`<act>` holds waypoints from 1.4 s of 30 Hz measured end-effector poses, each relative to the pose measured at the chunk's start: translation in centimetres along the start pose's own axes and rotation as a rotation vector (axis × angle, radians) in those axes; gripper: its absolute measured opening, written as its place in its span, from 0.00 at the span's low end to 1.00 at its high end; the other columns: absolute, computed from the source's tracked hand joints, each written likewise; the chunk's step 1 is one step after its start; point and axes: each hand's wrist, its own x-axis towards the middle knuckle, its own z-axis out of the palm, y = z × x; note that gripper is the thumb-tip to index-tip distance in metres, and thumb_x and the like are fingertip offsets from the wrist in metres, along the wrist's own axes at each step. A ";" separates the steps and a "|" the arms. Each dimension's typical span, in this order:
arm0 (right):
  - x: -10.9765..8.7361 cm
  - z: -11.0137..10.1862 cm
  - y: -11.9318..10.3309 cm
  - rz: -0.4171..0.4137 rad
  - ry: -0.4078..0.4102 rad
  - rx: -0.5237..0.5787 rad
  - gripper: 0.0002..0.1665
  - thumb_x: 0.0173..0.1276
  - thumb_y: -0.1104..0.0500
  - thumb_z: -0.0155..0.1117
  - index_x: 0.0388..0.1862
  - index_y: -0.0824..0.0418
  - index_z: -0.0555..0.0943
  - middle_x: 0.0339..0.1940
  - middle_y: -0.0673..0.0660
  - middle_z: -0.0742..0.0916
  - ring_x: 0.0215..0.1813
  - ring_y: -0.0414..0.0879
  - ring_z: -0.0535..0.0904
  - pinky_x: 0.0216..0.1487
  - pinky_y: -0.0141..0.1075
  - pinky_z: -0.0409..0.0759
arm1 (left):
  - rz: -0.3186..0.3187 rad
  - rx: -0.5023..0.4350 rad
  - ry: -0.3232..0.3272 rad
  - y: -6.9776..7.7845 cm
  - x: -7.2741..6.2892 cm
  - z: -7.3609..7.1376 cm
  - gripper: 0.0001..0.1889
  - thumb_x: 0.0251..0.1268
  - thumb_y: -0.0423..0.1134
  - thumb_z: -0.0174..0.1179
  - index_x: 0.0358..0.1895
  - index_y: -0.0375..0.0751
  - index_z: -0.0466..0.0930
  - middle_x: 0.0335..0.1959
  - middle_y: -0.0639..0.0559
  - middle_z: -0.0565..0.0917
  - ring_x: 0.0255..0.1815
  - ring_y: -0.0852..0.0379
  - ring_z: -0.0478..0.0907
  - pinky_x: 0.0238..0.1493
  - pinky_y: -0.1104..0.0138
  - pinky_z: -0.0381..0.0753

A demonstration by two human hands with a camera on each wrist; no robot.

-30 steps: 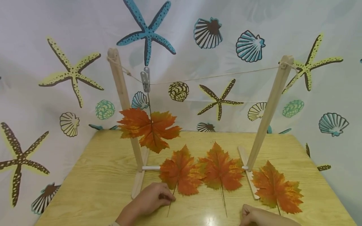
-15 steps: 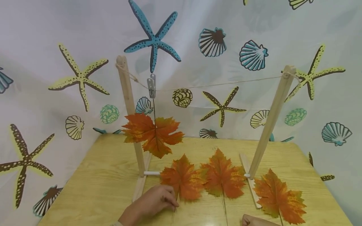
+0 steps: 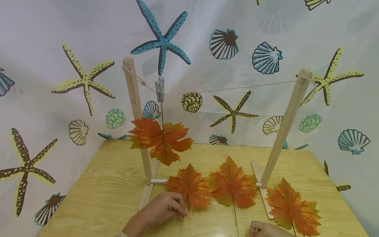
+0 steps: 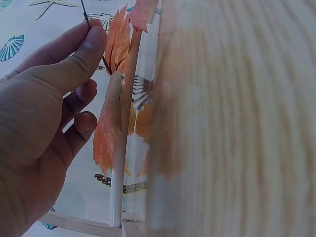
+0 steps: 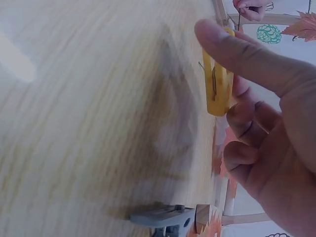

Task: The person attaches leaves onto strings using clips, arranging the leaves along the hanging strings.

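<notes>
Orange and red, with some yellow mixed in, the near leaf (image 3: 190, 188) has pointy edges and a thin dark stem (image 4: 84, 10). It is in front of the person, next to the middle leaf (image 3: 232, 184); I cannot tell if any of it is up off the table (image 3: 109, 171). The left hand (image 3: 164, 209) pinches the stem, with thumb and finger closed on it. Maybe the stem is held so the leaf part does not get squashed. The right hand (image 3: 266, 229) pinches a yellow peg (image 5: 218, 81) between thumb and finger, probably so it is ready to squeeze. I cannot tell if the peg's mouth is open. A grey peg (image 3: 160, 91) bites the stem of the hanging leaf (image 3: 161, 140) at the string (image 3: 225, 89), so that leaf hangs upside down. The string dips there, likely from the weight. Two wooden posts (image 3: 286, 128) hold the string up high, perhaps to give leaves room. Another leaf (image 3: 291, 205) lies near the right hand, and a grey clip (image 5: 165, 216) is close by too.
</notes>
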 end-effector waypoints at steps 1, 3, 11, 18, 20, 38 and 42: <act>0.0 0.1 -0.2 -0.052 -0.029 -0.038 0.06 0.69 0.67 0.50 0.34 0.64 0.74 0.32 0.45 0.78 0.23 0.29 0.61 0.27 0.23 0.62 | 0.001 -0.003 0.005 0.0 0.0 0.0 0.05 0.60 0.33 0.68 0.37 0.44 0.92 0.35 0.59 0.83 0.37 0.70 0.80 0.38 0.76 0.82; 0.0 0.2 -0.3 -0.219 -0.083 -0.193 0.10 0.72 0.68 0.51 0.31 0.70 0.77 0.28 0.49 0.79 0.26 0.26 0.66 0.27 0.22 0.69 | 0.013 -0.007 0.014 -0.1 0.0 -0.1 0.05 0.60 0.32 0.68 0.37 0.44 0.92 0.35 0.59 0.83 0.37 0.70 0.80 0.38 0.75 0.82; 0.0 0.6 -0.4 -0.659 0.082 -0.702 0.11 0.68 0.69 0.62 0.39 0.59 0.90 0.21 0.54 0.75 0.29 0.20 0.63 0.24 0.20 0.69 | 0.141 0.013 0.063 -0.1 0.3 0.0 0.05 0.60 0.30 0.68 0.35 0.42 0.92 0.36 0.55 0.83 0.37 0.66 0.81 0.38 0.77 0.81; -0.1 1.4 -1.0 -0.823 0.237 -0.873 0.17 0.63 0.67 0.69 0.51 0.59 0.88 0.22 0.48 0.73 0.23 0.23 0.58 0.20 0.17 0.62 | 0.203 0.061 0.092 0.4 0.9 -0.2 0.05 0.60 0.30 0.68 0.34 0.43 0.91 0.39 0.51 0.84 0.39 0.63 0.83 0.41 0.79 0.81; 0.1 1.5 -1.3 -0.864 0.257 -0.874 0.18 0.61 0.68 0.70 0.51 0.61 0.87 0.23 0.49 0.73 0.22 0.25 0.58 0.21 0.17 0.63 | 0.192 0.088 0.083 0.7 1.2 -0.3 0.05 0.60 0.30 0.68 0.34 0.44 0.91 0.39 0.52 0.85 0.40 0.64 0.83 0.42 0.79 0.81; 1.2 4.7 -3.8 -0.677 0.682 -0.553 0.15 0.58 0.64 0.75 0.46 0.58 0.89 0.22 0.52 0.78 0.16 0.41 0.63 0.17 0.30 0.68 | 0.025 0.195 0.055 3.8 3.6 -1.4 0.06 0.60 0.34 0.69 0.37 0.51 0.92 0.37 0.62 0.88 0.38 0.69 0.83 0.42 0.82 0.79; 1.4 4.9 -4.0 -0.723 0.660 -0.521 0.16 0.57 0.67 0.74 0.46 0.58 0.89 0.22 0.53 0.77 0.15 0.43 0.63 0.15 0.30 0.67 | -0.012 0.178 0.058 4.2 3.9 -1.4 0.06 0.61 0.36 0.69 0.38 0.52 0.92 0.37 0.63 0.87 0.38 0.70 0.82 0.40 0.81 0.79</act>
